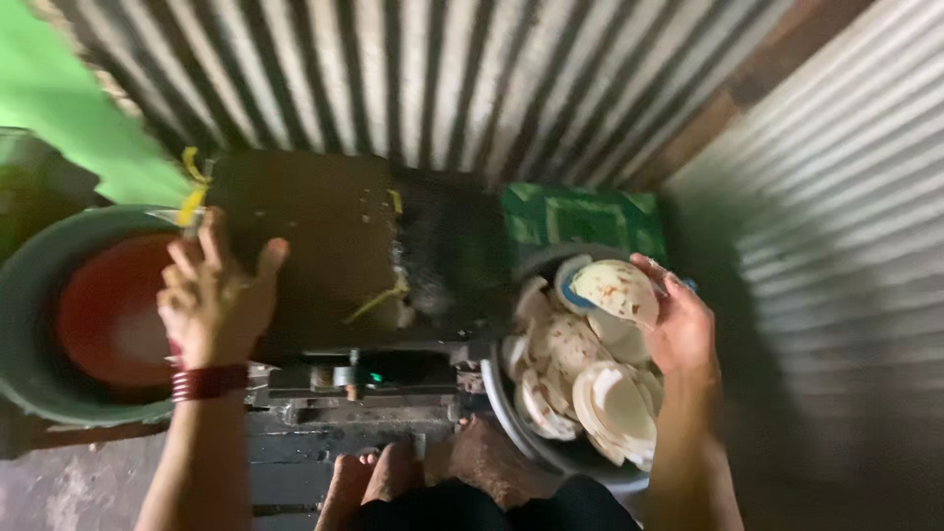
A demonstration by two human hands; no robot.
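Hands: left hand [211, 300] is spread wide, fingers fanned, holding nothing; it hovers over the left edge of the machine [344, 246], at the rim of the tub [29, 295]. Right hand [678, 329] is closed on a shell piece [615, 288].
Shell piece: pale, rounded, cup-like, speckled brown; it sits in the right fingers, above the far side of the basin [531, 442].
Relation: shell piece lies right of the machine and well apart from the left hand, with the whole dark machine top between them. Right hand is the nearer by far; it already has the piece. No clear long axis; the piece is round, its domed face turned toward the camera.
Basin: metal, round, at the person's right; holds a heap of similar pale shell pieces [590, 393], overlapping, some hollow side up.
Tub: grey-green, at the person's left; a red bowl [108, 315] sits inside it. Contents of the red bowl cannot be told.
Machine: dark boxy body in the middle, with yellowish scraps on top.
Surroundings: corrugated sheet walls [846, 197] behind and at right; green cloth [59, 98] upper left; green patterned sack [580, 216] behind the basin.
Feet: bare feet [413, 472] at the machine's near side.
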